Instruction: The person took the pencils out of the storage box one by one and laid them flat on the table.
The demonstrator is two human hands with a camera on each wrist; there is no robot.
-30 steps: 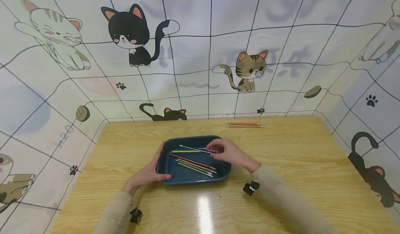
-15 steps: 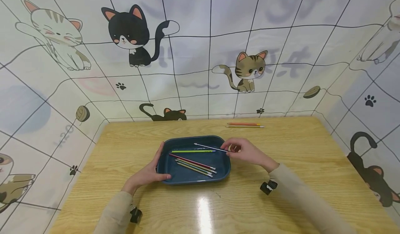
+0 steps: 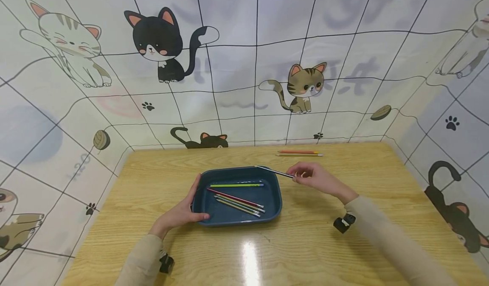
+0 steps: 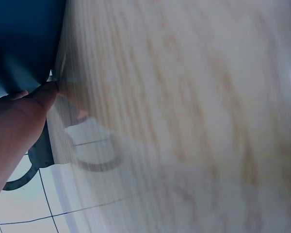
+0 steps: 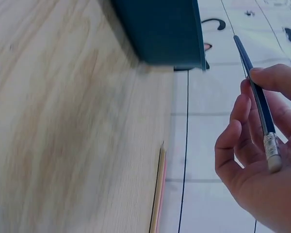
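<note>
A dark pencil (image 3: 273,170) with a metal ferrule and an eraser end is pinched between the thumb and fingers of my right hand (image 3: 315,178). It slants in the air over the right back rim of a dark blue rectangular tray (image 3: 240,223). My left hand (image 3: 181,214) grips that tray's left end, thumb over the front rim and fingers along the outer side. In the tray lie a light green pencil (image 3: 237,185), a dark red pencil (image 3: 234,197) and several striped pencils (image 3: 237,206). The left wrist view shows little beyond the tray's corner and the thumb.
At the back of the wooden table (image 3: 344,235) lie an orange pencil (image 3: 298,152) and a tan pencil (image 3: 299,155), side by side. A cloth with cartoon cats (image 3: 229,107) closes off the back and both sides.
My right hand has carried the dark pencil up and to the right, out of the tray to beyond its right rim. The left hand and tray have stayed put.
</note>
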